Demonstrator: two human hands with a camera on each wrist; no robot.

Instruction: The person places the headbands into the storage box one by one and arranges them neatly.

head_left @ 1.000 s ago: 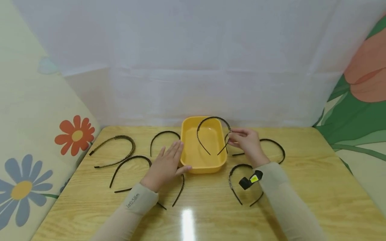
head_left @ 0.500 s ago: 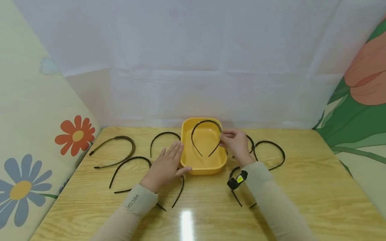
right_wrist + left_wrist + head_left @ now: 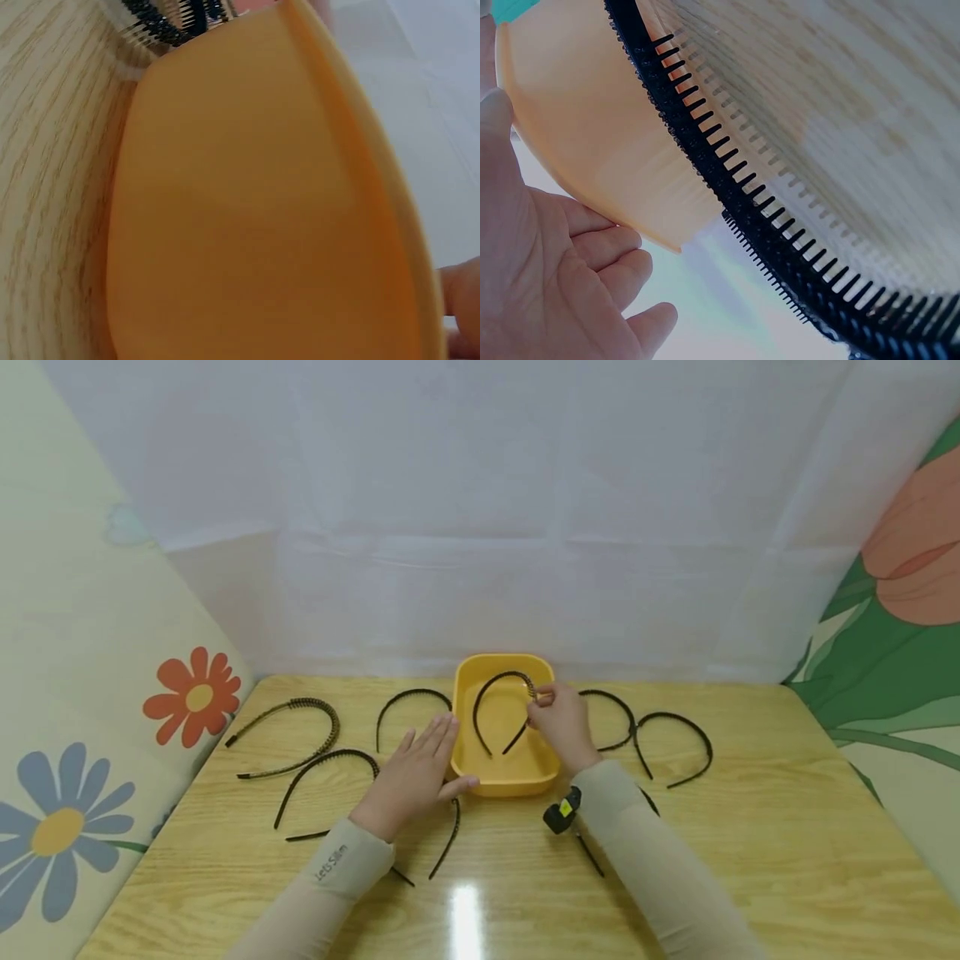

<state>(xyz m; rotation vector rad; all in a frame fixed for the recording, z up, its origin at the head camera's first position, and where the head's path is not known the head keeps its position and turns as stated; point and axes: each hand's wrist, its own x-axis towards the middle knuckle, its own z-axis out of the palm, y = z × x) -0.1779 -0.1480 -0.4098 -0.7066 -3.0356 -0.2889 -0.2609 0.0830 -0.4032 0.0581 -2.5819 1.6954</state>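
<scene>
A dark, toothed headband (image 3: 504,675) hangs in and over the yellow plastic basin (image 3: 517,788), ends toward me. Its right side is pinched between the thumb and fingers of my right hand (image 3: 564,725), which reaches over the basin's right rim. My left hand (image 3: 411,777) lies with straight fingers along the basin's left rim, thumb at the front corner. In the left wrist view the left hand (image 3: 577,277) touches the basin rim, and a black headband with comb teeth (image 3: 727,187) crosses in front. The right wrist view is mostly filled by the basin's wall (image 3: 240,187).
Several headbands lie on the wooden table (image 3: 525,893): a brownish headband (image 3: 330,727) at far left, dark headbands around my left hand, and a black headband (image 3: 705,743) at right. Another headband (image 3: 588,852) is partly under my right forearm. A white cloth (image 3: 480,527) hangs behind.
My right hand has moved left and slightly down, carrying the headband from the basin's right rim to over its middle. The left hand stays on the left rim.
</scene>
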